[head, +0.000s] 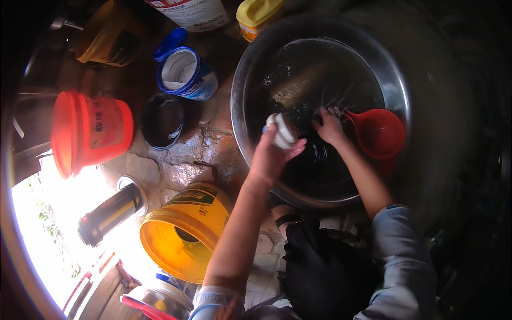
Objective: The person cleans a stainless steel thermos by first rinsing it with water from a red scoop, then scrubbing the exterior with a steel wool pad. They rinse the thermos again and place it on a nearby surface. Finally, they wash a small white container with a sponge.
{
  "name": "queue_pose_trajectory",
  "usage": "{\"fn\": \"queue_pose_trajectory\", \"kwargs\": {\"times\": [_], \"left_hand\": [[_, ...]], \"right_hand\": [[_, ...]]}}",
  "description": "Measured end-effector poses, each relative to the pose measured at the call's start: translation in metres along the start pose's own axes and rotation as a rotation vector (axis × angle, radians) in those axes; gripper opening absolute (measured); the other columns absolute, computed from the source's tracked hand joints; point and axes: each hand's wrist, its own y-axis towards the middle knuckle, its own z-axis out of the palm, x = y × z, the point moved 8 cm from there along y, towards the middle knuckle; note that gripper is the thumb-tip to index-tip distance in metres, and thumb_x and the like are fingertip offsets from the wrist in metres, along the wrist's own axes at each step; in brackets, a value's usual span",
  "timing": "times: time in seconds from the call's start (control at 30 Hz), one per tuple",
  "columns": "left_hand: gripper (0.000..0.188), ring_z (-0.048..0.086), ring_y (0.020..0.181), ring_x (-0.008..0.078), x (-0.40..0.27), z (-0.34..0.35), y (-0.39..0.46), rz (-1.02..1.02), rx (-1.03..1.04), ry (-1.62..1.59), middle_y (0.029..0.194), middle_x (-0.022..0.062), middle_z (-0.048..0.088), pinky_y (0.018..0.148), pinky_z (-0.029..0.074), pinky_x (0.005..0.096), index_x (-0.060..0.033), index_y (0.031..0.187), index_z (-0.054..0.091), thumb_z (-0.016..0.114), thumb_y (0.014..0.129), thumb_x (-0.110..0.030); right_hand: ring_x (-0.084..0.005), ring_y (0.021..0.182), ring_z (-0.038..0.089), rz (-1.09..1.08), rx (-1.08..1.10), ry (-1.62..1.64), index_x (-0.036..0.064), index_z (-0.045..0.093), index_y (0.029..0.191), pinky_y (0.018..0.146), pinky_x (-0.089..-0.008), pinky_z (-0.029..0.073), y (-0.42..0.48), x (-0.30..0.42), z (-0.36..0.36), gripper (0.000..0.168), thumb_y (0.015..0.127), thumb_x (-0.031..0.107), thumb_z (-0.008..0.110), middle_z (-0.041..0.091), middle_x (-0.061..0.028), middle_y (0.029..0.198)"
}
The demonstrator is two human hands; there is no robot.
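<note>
My left hand [272, 154] grips white rounded ware [283, 130], which looks like small cups or bowls stacked together, above the left part of a wide metal basin [239, 100]. Dark water fills the basin. My right hand [330, 127] reaches down to the water surface near the middle, where small splashes rise around the fingers. Its fingertips are partly hidden, and whether they hold anything is unclear. Just right of that hand a red plastic ladle [380, 134] floats or rests against the basin's right side, its handle pointing toward my fingers.
Left of the basin stand a blue-rimmed tub [202, 86] with its lid raised, a dark round bowl [162, 122], a red bucket [108, 126], a dark thermos-like cylinder [112, 212] and a yellow bucket [210, 208]. A yellow-lidded container [258, 14] and white pail [196, 14] sit beyond.
</note>
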Motion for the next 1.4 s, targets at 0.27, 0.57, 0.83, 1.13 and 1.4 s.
{"fn": "queue_pose_trajectory", "kwargs": {"times": [0.27, 0.57, 0.83, 1.13, 1.4], "left_hand": [[0.073, 0.06, 0.105, 0.0309, 0.002, -0.022, -0.01, 0.011, 0.0, -0.036, 0.119, 0.0219, 0.057, 0.093, 0.047, 0.0421, -0.0049, 0.128, 0.046, 0.038, 0.088, -0.066], [0.066, 0.058, 0.105, 0.031, 0.002, -0.021, -0.013, 0.074, -0.021, 0.017, 0.118, 0.0134, 0.056, 0.088, 0.051, 0.0428, -0.0081, 0.13, 0.044, 0.041, 0.09, -0.061], [0.068, 0.057, 0.107, 0.0314, 0.003, -0.027, -0.01, 0.079, 0.019, -0.031, 0.12, 0.0148, 0.055, 0.091, 0.049, 0.0441, -0.007, 0.13, 0.043, 0.042, 0.089, -0.061], [0.068, 0.056, 0.107, 0.0326, 0.003, -0.026, -0.013, 0.075, 0.007, 0.004, 0.123, 0.0156, 0.053, 0.092, 0.048, 0.0444, -0.0063, 0.132, 0.041, 0.042, 0.09, -0.06], [0.07, 0.055, 0.109, 0.0364, 0.005, -0.023, -0.009, 0.08, 0.059, -0.048, 0.125, 0.0181, 0.05, 0.093, 0.049, 0.0453, -0.0035, 0.133, 0.038, 0.042, 0.091, -0.059]], "right_hand": [[-0.0352, 0.122, 0.042, -0.117, -0.058, -0.319, 0.01, 0.053, 0.123, 0.102, -0.049, 0.035, 0.011, 0.027, 0.001, 0.054, 0.072, 0.019, 0.068, 0.041, -0.0179, 0.134], [-0.0306, 0.108, 0.05, -0.07, 0.054, -0.337, 0.007, 0.065, 0.089, 0.095, -0.0426, 0.042, -0.02, -0.032, -0.022, 0.022, 0.067, 0.009, 0.063, 0.056, -0.0109, 0.107], [-0.0301, 0.099, 0.064, 0.195, 0.533, -0.536, 0.008, 0.07, 0.092, 0.084, -0.0401, 0.05, -0.057, -0.044, -0.018, 0.021, 0.079, 0.017, 0.057, 0.067, -0.0152, 0.104], [-0.0346, 0.104, 0.059, 0.407, 0.227, -0.432, 0.006, 0.053, 0.117, 0.086, -0.0437, 0.048, -0.074, -0.126, -0.026, 0.043, 0.078, 0.022, 0.061, 0.062, -0.0183, 0.107], [-0.0356, 0.117, 0.047, 0.285, -0.039, -0.054, 0.004, 0.055, 0.113, 0.101, -0.0444, 0.038, -0.017, -0.127, -0.046, 0.046, 0.074, 0.027, 0.065, 0.049, -0.0192, 0.124]]}}
